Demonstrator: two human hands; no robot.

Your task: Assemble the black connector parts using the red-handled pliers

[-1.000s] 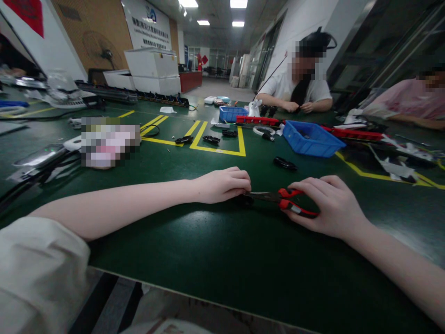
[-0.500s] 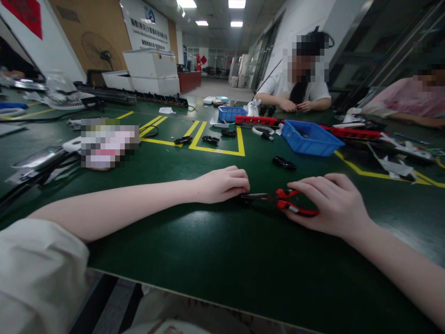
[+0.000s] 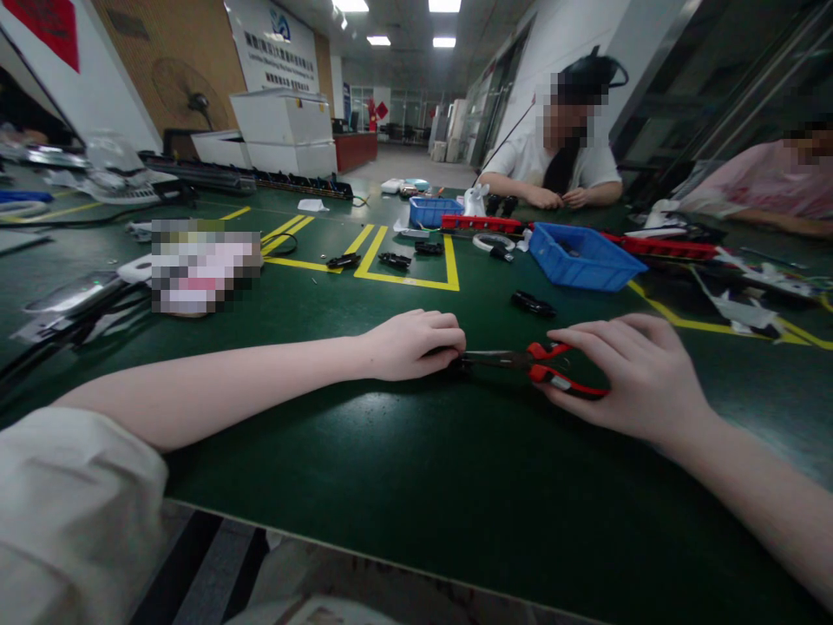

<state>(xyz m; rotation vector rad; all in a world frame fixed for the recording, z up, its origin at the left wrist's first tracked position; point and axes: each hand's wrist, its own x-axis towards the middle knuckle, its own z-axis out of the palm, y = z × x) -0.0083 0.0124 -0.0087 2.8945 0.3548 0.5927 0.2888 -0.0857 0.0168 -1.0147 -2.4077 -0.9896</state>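
Note:
My left hand (image 3: 416,345) is closed on a small black part (image 3: 461,365) just above the green table, mostly hidden by the fingers. My right hand (image 3: 634,373) holds red-handled pliers (image 3: 540,363) by their spread handles. The plier tips point left and reach the black part at my left fingertips. Whether the jaws grip it is too small to tell. Beyond my hands, a black piece (image 3: 534,304) lies on the table.
Several black pieces (image 3: 395,260) lie near yellow tape lines. A blue bin (image 3: 582,258) stands back right, a smaller blue bin (image 3: 435,211) behind. A phone (image 3: 205,271) and cables are at left. Two people sit across the table at the right.
My right hand and the pliers have shifted slightly to the right and up, with the tips still by my left fingers. My left hand has barely moved.

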